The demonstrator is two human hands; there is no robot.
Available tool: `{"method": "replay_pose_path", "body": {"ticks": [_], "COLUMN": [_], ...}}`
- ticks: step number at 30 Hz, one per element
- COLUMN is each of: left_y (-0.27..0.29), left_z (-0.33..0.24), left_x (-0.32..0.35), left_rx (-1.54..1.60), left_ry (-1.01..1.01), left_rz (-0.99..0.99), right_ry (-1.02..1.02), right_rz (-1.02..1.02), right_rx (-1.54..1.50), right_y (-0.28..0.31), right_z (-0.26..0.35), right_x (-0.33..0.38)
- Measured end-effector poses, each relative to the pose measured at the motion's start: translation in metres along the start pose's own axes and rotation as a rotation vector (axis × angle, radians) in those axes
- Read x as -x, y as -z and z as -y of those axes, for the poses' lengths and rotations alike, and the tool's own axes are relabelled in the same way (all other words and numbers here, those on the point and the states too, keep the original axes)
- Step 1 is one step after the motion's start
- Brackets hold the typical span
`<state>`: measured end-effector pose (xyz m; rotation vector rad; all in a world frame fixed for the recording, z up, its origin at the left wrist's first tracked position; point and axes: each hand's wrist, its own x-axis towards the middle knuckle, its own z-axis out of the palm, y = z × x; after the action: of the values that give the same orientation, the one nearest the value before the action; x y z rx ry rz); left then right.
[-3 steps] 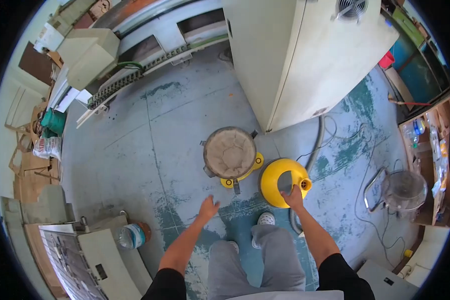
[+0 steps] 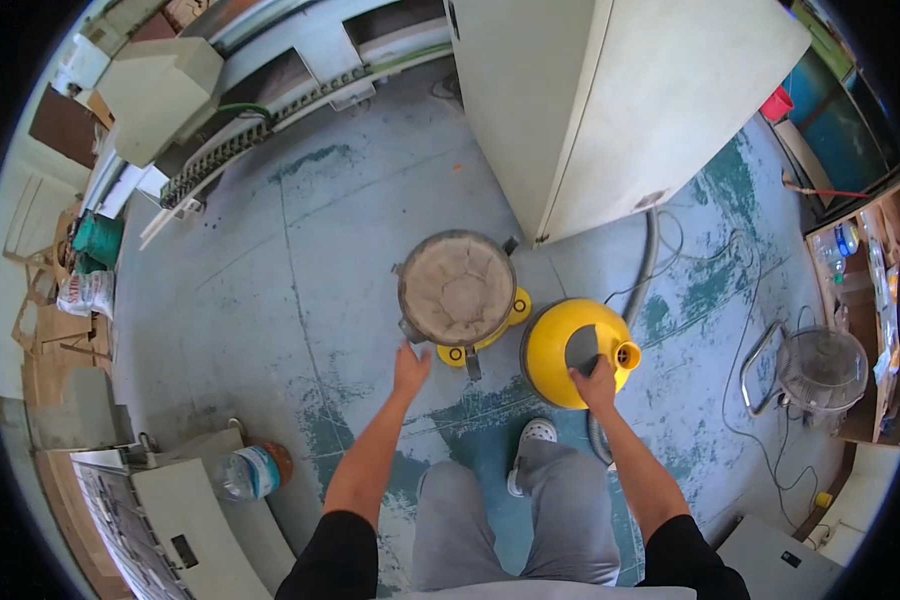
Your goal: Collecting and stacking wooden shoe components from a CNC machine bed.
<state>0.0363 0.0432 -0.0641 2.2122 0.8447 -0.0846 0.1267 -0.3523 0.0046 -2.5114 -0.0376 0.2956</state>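
Observation:
In the middle of the floor stands a vacuum cleaner's round canister point(image 2: 406, 300), on a base with yellow feet. A dusty, greyish-brown cloth filter point(image 2: 458, 288) fills its top, and dark latches stick out around the rim. My left hand point(image 2: 411, 370) is by the near-left latch, fingers apart and holding nothing; I cannot tell whether it touches. To the right, a yellow dome-shaped vacuum cleaner head point(image 2: 550, 345) sits low, a round port on its right side. My right hand point(image 2: 596, 383) grips it beside the grey middle part, with some fingers hidden.
A tall cream cabinet point(image 2: 660, 110) stands just beyond the canister. A grey hose point(image 2: 649, 265) and thin cables run along the floor at right, near a round floor fan point(image 2: 823, 370). At left are a large plastic bottle point(image 2: 250, 472) and a metal cabinet point(image 2: 195, 525).
My left hand has moved forward to the canister's near-left side. The yellow head has turned or tilted in my right hand, its port shifting slightly up and right. The whole view has shifted a little.

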Motion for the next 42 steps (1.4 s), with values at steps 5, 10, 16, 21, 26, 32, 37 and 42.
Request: {"method": "replay_pose_path", "body": {"ticks": [5, 10, 16, 21, 26, 32, 37, 42], "left_y": [-0.055, -0.081, -0.103, -0.121, -0.091, -0.102, -0.125, -0.135], "left_z": [0.074, 0.075, 0.050, 0.054, 0.049, 0.092, 0.124, 0.105], "left_x": [-0.068, -0.076, -0.008, 0.064, 0.088, 0.070, 0.031, -0.002], "left_rx": [0.300, 0.479, 0.238, 0.341, 0.421, 0.734, 1.198, 1.508], "left_ry": [0.143, 0.034, 0.178, 0.053, 0.101, 0.265, 0.422, 0.605], "left_rz": [-0.256, -0.087, -0.018, 0.139, 0.506, 0.629, 0.463, 0.249], "right_ry": [-0.239, -0.090, -0.021, 0.103, 0.203, 0.271, 0.379, 0.384], "right_rz": [0.081, -0.059, -0.180, -0.004, 0.035, 0.157, 0.186, 0.141], "right_rx": [-0.309, -0.144, -0.456, -0.619, -0.562, -0.483, -0.145, -0.015], "right_y": [-0.003, 0.009, 0.105, 0.172, 0.148, 0.036, -0.029, -0.035], "right_z": [-0.031, -0.051, 0.032, 0.127, 0.181, 0.156, 0.144, 0.131], "right_x": [-0.018, -0.016, 0.017, 0.050, 0.046, 0.006, 0.001, -0.008]}}
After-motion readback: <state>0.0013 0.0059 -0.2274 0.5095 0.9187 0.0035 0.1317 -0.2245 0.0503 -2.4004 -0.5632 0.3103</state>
